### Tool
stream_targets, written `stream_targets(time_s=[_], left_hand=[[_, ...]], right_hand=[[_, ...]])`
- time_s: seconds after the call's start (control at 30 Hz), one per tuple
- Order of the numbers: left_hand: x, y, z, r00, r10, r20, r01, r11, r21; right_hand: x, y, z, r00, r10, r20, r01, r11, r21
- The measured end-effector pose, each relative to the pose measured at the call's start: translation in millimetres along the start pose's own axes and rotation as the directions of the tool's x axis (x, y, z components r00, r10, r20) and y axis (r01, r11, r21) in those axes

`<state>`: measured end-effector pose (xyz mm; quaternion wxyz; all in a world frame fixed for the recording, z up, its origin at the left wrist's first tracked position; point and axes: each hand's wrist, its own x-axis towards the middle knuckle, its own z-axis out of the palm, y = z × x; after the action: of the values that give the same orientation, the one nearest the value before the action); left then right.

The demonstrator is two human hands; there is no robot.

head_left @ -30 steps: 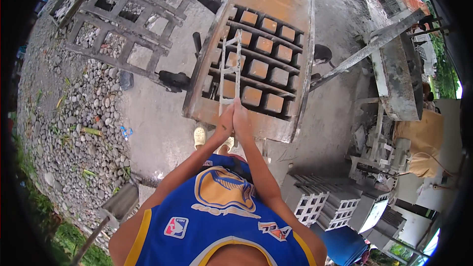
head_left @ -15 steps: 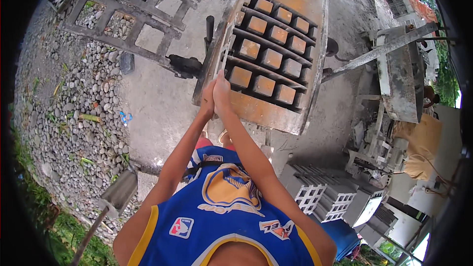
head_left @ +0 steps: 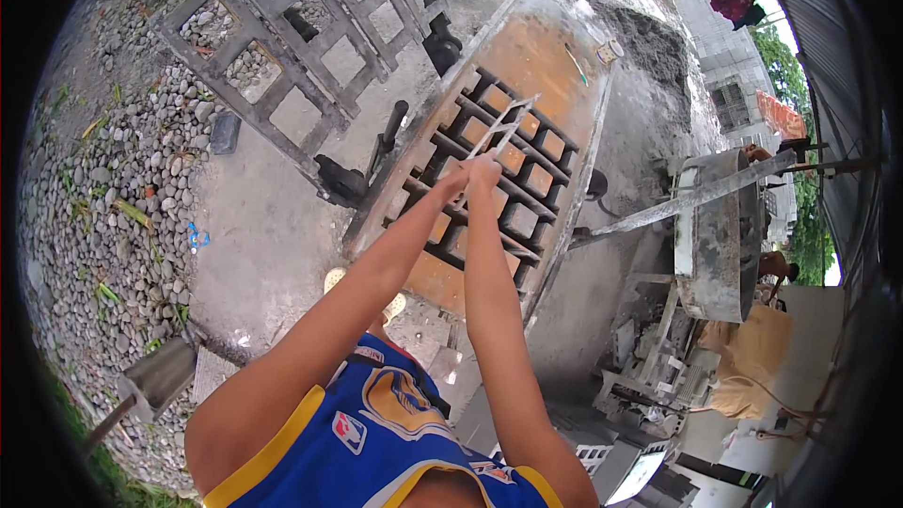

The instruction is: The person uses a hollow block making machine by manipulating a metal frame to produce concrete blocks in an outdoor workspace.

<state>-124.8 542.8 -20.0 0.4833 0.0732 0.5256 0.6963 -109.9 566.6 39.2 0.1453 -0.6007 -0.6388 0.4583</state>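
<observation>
My left hand (head_left: 455, 181) and my right hand (head_left: 483, 172) are close together above a block mould (head_left: 511, 219), both with fingers closed. They grip the near end of a narrow, pale metal frame (head_left: 508, 127) with two long bars and a short crosspiece. Its far end reaches up and to the right over the mould. Rows of square, rust-orange tops stand in the mould, parted by dark gaps and metal strips. Around it lies a rusty metal table top (head_left: 544, 42). My forearms and hands cover part of the near-left rows.
Black lever handles (head_left: 388, 136) stick out at the table's left. Dark metal grid frames (head_left: 268, 66) lie beyond them, beside river stones (head_left: 132, 179). A long metal beam (head_left: 687, 198) and a round metal drum (head_left: 717, 259) stand at right. A person (head_left: 777, 268) is partly visible there.
Both hands have moved forward and right over the mould, with the metal frame now slanting across it. Earlier they were together at the mould's left edge. The view has turned and shifted.
</observation>
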Motion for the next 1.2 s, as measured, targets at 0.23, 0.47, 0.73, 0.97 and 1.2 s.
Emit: stream_targets(time_s=[0.23, 0.47, 0.73, 0.97, 1.2], left_hand=[[-65.2, -61.5, 67.9, 0.989, 0.126, 0.074, -0.121, 0.990, -0.067], [-162.9, -78.0, 38.3, 0.971, 0.241, -0.005, -0.241, 0.971, -0.010], [-190.4, -50.1, -3.3, 0.930, 0.230, -0.289, -0.211, 0.973, 0.095], [-149.1, -96.3, 49.6, 0.976, 0.192, 0.101, -0.197, 0.979, 0.042], [-172.7, -144.9, 154.4, 0.949, -0.072, 0.308, 0.132, 0.975, -0.179]], right_hand=[[2.4, 99.0, -82.5, 0.996, 0.094, 0.000, -0.085, 0.893, 0.442], [-110.9, 109.5, -78.6, 0.981, -0.003, 0.192, -0.084, 0.891, 0.445], [-125.4, 105.9, -23.9, 0.907, -0.220, 0.359, 0.113, 0.949, 0.295], [-67.6, 155.1, -82.4, 0.995, -0.067, 0.077, 0.051, 0.979, 0.197], [-79.3, 184.4, -204.8, 0.971, -0.032, -0.236, 0.054, 0.995, 0.088]])
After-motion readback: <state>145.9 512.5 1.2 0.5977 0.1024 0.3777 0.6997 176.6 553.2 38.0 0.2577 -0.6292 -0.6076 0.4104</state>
